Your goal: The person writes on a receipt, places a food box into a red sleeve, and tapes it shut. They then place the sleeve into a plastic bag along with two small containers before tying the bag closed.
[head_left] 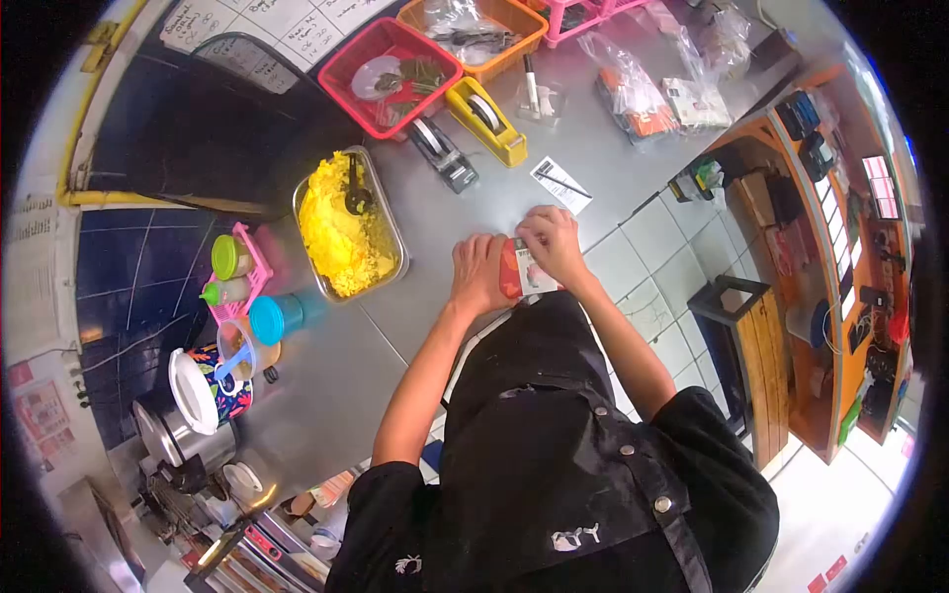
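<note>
At the front edge of the steel counter, both my hands are on a small red packet with a white printed label (535,274). My left hand (478,275) grips its left side. My right hand (554,245) is closed at its upper right, with the fingertips pinching near the top edge. The fingers hide part of the packet, so its exact kind does not show. Just beyond my hands lies a printed paper slip (560,186) with a thin dark stick or pen across it. Left of them stands a metal tray of yellow crumbly food (338,232), with a black scoop (357,198) in it.
A yellow tape dispenser (499,133) and a black one (445,158) stand near a red basket (341,94) and an orange basket (529,40). Bagged packets (638,104) lie at the back right. Lidded tubs (277,318) line the left side. Wooden shelving (791,247) stands right.
</note>
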{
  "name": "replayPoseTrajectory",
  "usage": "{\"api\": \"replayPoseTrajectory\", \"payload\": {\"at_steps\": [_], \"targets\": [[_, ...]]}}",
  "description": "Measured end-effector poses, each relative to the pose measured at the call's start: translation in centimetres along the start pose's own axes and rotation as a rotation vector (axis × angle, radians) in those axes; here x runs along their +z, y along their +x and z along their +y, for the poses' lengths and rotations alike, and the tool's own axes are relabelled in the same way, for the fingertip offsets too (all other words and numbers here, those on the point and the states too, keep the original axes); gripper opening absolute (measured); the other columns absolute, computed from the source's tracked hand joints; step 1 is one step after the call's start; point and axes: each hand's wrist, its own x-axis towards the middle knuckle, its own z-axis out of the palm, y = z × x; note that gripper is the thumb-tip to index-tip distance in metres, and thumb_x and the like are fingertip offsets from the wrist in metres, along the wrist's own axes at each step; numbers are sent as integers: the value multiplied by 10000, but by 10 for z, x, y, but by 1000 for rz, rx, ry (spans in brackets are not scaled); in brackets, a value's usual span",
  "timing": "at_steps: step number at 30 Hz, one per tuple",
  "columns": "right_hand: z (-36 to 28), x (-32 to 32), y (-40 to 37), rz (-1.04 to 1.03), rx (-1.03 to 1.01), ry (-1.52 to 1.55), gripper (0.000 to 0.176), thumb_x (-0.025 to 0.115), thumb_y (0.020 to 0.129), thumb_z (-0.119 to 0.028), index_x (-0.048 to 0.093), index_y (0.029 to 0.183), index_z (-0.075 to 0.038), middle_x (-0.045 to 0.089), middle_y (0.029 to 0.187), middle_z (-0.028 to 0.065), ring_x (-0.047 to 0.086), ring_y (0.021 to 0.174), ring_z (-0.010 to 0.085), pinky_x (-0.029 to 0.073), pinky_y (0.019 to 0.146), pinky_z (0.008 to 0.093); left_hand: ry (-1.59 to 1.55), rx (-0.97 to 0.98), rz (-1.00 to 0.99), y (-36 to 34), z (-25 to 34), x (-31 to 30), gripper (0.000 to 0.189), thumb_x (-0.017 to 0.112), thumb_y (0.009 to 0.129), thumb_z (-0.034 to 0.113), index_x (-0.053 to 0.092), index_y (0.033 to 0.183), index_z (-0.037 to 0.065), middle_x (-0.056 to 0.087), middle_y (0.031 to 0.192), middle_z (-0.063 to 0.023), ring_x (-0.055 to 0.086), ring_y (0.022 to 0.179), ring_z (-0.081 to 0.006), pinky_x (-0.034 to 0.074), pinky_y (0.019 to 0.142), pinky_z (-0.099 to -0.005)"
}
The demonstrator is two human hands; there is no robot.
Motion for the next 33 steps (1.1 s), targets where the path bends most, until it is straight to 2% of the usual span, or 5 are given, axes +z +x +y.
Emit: {"api": "replayPoseTrajectory", "payload": {"at_steps": [6,9,17,25,33], "targets": [[26,-8,27,-588,198,-173,184,689,865,-229,747,990,-108,674,1094,111,607,1048,355,471,881,473,36,101,-80,3,-19,-12,1078,924,541,292,387,1454,90,427,1425,-127,334,1386,-372,249,1148,-582],[44,-29,37,27,201,-203,192,703,843,-218,710,993,-97,678,1015,151,628,1010,363,476,873,503,215,-33,22,-1,-29,-45,920,830,702,155,368,1495,92,376,1521,-147,324,1418,-398,263,1172,-557],[113,-47,53,-230,132,-245,142,731,817,-176,650,895,-89,665,842,102,679,809,311,519,719,474,-427,-197,107,5,71,-44,423,711,864,139,607,1264,52,578,1336,-153,583,1199,-360,492,1004,-445],[139,-71,136,-47,-97,-263,217,771,818,-155,697,985,-38,684,949,161,674,744,307,548,714,380,-87,-278,185,116,111,91,549,732,863,249,553,1329,19,456,1471,-205,441,1338,-416,384,1101,-503],[86,-13,190,-553,496,695,315,703,949,-258,711,1136,-4,719,1032,109,688,860,153,552,659,296,-146,-418,374,108,102,135,456,768,807,96,619,1233,32,452,1412,-174,490,1264,-376,430,1035,-477]]}}
